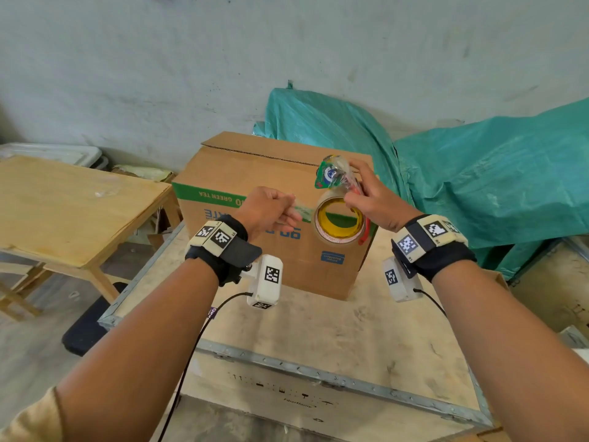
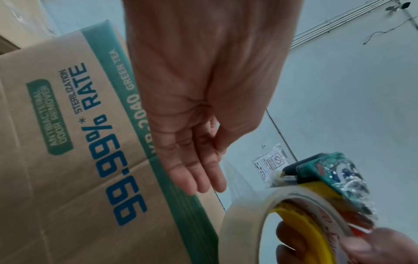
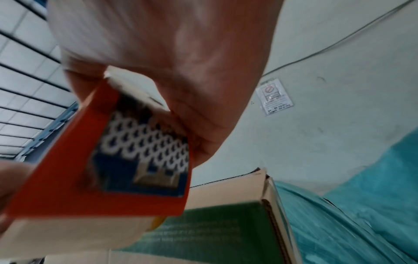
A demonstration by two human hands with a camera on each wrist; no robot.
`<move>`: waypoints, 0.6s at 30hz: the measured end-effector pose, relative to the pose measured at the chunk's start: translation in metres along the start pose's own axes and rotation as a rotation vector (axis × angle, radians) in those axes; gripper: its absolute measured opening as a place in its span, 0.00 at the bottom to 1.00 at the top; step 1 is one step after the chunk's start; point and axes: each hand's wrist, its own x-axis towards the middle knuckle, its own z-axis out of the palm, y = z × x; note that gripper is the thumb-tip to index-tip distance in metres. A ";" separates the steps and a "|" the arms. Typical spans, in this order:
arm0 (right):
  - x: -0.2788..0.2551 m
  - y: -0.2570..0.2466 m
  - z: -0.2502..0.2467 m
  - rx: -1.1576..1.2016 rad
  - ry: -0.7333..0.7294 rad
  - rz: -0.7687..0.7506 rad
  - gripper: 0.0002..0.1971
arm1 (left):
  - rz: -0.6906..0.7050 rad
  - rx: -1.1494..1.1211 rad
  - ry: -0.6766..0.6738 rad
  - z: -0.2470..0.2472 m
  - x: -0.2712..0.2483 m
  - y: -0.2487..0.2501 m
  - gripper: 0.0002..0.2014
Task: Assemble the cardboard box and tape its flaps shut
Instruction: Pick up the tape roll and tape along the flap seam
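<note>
The box stands on a plywood crate, its flaps folded down on top with the seam between them showing as a dark line. Its print, a green band reading GREEN TEA and blue lettering, faces the person upside down.

In front of the box, the right hand grasps a tape dispenser by its red handle, fingers curled round it. The dispenser carries a roll of clear tape on a yellow hub, with a green head wrapped in crumpled film above the roll. The right wrist view shows the red handle close up but blurred.

The left hand is just left of the roll. Thumb and fingers pinch the free end of the tape, a clear strip running from the roll to the fingertips; the fingers lie nearly straight in the left wrist view.

A wooden tabletop stands to the left, apart from the crate. A teal tarp is bunched behind and to the right of the box. A small paper notice hangs on the pale wall.
</note>
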 end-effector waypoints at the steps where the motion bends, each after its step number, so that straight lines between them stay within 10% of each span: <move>1: 0.003 -0.003 0.002 -0.009 -0.006 -0.022 0.34 | -0.002 -0.003 -0.005 -0.002 0.000 0.002 0.13; 18: 0.070 -0.059 0.031 -0.413 -0.034 -0.028 0.49 | 0.085 0.009 -0.009 -0.084 0.035 0.034 0.09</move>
